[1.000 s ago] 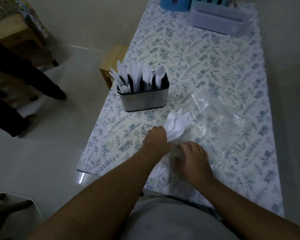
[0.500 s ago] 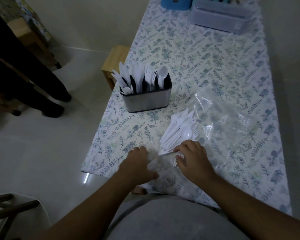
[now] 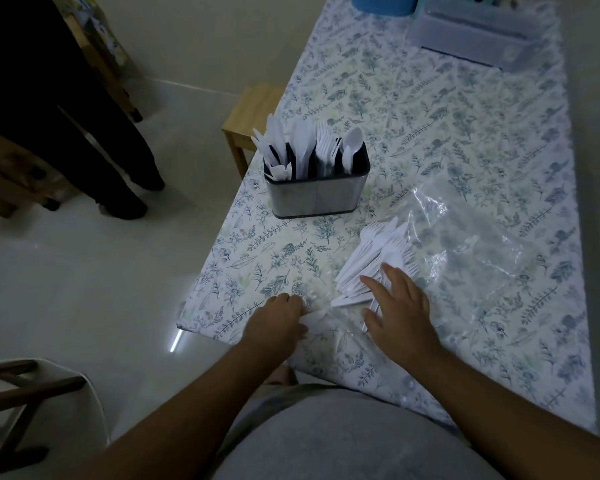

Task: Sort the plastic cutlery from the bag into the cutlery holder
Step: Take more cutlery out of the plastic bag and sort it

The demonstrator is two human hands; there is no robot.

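The right hand (image 3: 400, 308) lies open with spread fingers on the white plastic cutlery (image 3: 373, 258) beside the clear bag (image 3: 471, 244), while the left hand (image 3: 278, 322) grips the bag's near edge, with the metal cutlery holder (image 3: 317, 194) behind.

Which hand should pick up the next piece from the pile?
Right. The right hand lies open on the cutlery pile; the left hand is beside it, pinching a white piece at the table's edge.

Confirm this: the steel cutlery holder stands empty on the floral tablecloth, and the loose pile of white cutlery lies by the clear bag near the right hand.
Not quite. The head view shows the cutlery holder already holding white cutlery upright in its compartments. The rest stands: the loose pile lies by the clear bag, under the right hand.
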